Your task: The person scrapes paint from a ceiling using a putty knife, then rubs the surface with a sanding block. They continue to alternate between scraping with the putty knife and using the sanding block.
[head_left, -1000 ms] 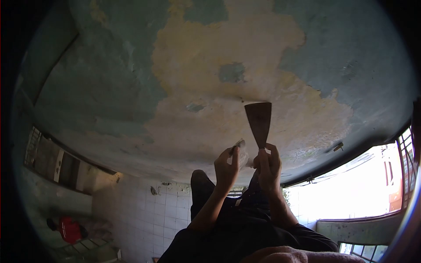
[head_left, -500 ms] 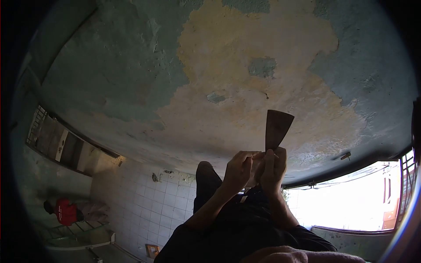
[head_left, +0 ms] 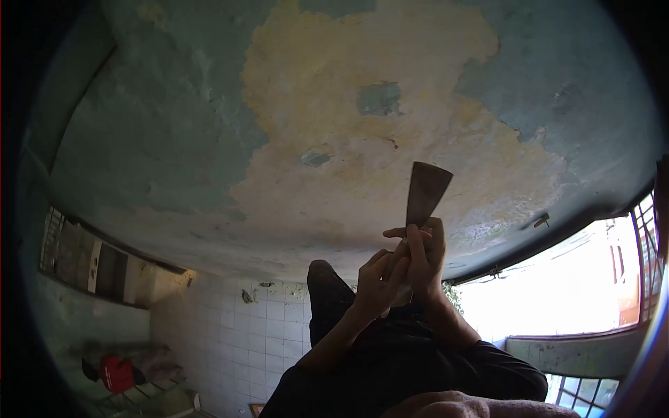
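My right hand (head_left: 427,261) is closed around the lower part of a paint scraper (head_left: 427,189), its thumb at the base of the blade and its index finger pointing left. The wide, flat blade points upward in the view, in front of a peeling surface (head_left: 334,63). My left hand (head_left: 378,282) is just to the left and lower, fingers curled in against the right hand. Whatever lies between the two hands, including most of the scraper's handle, is hidden.
Green paint borders a large bare, yellowish patch. White tiles (head_left: 275,327) are below it, left of my dark-clothed leg (head_left: 327,292). A bright window opening (head_left: 557,285) is at right. At lower left is a person in a red top (head_left: 117,374).
My left hand has slid lower, away from the base of the blade. The right index finger now points left. The scraper has shifted slightly up and left in view; the background has shifted too.
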Demonstrator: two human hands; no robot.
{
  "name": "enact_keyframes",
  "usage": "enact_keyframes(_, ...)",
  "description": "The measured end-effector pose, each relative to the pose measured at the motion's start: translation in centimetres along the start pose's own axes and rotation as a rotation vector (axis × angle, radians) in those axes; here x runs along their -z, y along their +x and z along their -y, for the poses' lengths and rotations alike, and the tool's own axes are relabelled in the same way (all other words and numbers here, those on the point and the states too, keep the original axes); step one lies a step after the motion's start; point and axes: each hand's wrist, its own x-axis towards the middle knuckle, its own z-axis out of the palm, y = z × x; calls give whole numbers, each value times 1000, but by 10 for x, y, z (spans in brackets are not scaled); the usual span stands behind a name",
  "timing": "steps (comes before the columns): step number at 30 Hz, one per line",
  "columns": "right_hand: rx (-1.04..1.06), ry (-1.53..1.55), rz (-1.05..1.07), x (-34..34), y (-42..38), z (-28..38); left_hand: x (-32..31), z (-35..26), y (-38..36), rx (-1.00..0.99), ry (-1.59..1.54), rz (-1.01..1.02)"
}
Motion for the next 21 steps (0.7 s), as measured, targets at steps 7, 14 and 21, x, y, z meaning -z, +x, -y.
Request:
enact_keyframes(7, -16, -51, -7, 17, 42, 25, 4, -15, 10, 8, 39, 62)
enact_keyframes(14, 75, 337, -96, -10, 88, 67, 11, -55, 44, -68, 149, -77)
enact_keyframes(21, 116, 436, -114, -30, 109, 76, 9, -86, 61, -159, 229, -187)
